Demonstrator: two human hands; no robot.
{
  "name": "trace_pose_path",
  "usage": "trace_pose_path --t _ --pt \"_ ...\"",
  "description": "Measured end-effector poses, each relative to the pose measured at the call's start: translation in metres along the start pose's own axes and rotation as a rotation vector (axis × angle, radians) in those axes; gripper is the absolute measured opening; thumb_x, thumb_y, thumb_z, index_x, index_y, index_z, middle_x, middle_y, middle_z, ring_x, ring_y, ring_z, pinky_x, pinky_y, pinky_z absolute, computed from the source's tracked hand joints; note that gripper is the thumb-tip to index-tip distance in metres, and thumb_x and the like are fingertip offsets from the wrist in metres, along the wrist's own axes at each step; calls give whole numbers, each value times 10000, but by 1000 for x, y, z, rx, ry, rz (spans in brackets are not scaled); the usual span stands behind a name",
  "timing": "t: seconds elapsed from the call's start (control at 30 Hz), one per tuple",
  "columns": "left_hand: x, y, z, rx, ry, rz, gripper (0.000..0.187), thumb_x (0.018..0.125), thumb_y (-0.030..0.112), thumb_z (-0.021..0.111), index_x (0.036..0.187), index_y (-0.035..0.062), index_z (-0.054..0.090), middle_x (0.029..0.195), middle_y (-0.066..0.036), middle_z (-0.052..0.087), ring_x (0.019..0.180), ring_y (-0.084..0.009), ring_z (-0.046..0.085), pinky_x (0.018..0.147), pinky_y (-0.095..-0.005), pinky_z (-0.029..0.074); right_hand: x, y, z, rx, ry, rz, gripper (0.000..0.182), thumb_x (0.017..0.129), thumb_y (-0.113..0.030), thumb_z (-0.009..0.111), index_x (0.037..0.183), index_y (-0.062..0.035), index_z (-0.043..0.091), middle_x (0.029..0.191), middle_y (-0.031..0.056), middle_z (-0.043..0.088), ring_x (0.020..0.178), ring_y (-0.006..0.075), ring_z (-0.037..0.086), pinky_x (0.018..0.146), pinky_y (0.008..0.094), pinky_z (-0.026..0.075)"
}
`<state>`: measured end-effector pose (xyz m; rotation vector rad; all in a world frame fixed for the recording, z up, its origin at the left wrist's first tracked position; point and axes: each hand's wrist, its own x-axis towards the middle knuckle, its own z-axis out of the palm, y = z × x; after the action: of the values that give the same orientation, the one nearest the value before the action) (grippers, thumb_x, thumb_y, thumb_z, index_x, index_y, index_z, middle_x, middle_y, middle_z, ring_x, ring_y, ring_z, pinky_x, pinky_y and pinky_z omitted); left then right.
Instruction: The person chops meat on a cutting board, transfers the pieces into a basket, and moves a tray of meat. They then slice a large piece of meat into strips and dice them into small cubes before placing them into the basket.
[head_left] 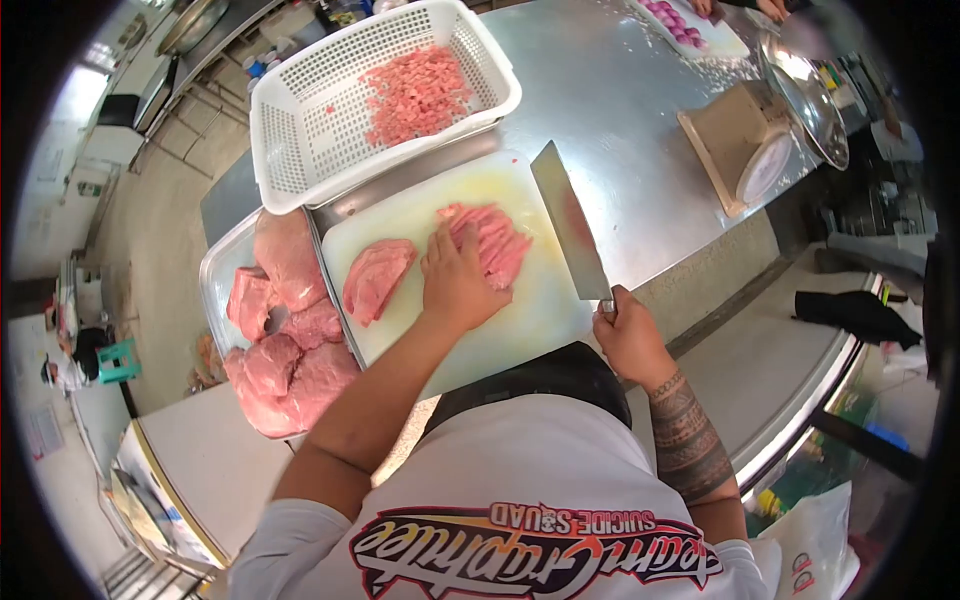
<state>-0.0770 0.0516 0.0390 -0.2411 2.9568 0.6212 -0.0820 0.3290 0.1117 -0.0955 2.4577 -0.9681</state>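
Observation:
My left hand [458,283] rests on a pile of sliced raw meat strips [500,245], its fingers on the left side and the thumb at the lower edge, gripping the pile. The strips lie on a white cutting board [540,310]. In my right hand [630,335] is the handle of a cleaver [572,225]. The wide blade points away from me over the board's right edge, apart from the meat. Left of my left hand, a larger piece of raw meat [378,280] sits on the same board.
A white perforated basket [300,150] with diced meat [415,95] stands beyond the board. At the left, a tray [213,290] holds large raw meat chunks [290,375]. A dial scale [740,150] stands on the steel table [620,130]. Another person's hands [770,8] are near purple onions [675,20].

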Motion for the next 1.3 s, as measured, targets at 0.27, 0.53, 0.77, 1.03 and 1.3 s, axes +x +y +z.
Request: trace_pose_path --t 0.27,0.53,0.77,1.03,1.3 --pt "-6 -3 4 -172 150 -34 1430 573 551 1006 1677 69 236 1671 -319 310 1545 -528 319 1253 -618 296 60 -3 -9 -263 -167 -324 247 957 -130 636 1049 75 534 903 314 700 911 503 697 815 556 562" --pt "-5 13 -5 -114 62 -216 1526 579 635 984 1718 87 128 1728 -292 244 1582 -522 265 1282 -617 259 59 -18 -17 -367 -218 -427 222 955 -112 627 1036 71 529 891 311 705 908 485 711 821 552 576" --pt "2 40 -10 84 -14 -359 1480 617 702 924 1720 89 150 1725 -326 214 1609 -519 196 1276 -660 225 100 -8 -22 -487 -367 -518 223 956 -102 616 1056 74 521 925 306 711 911 478 716 823 551 577" --pt "-7 22 12 113 167 -263 1170 671 588 903 1595 56 421 1596 -306 397 1472 -491 403 1180 -636 354 99 -9 -25 -420 -507 -523 216 959 -91 607 1048 78 505 911 328 698 913 510 702 820 569 562" --pt "-18 28 17 99 184 -216 1094 701 613 867 1559 69 460 1564 -285 430 1401 -498 471 1112 -626 413 82 18 -17 -207 -426 -392 233 956 -120 630 1025 69 512 901 332 688 895 528 686 798 568 548"
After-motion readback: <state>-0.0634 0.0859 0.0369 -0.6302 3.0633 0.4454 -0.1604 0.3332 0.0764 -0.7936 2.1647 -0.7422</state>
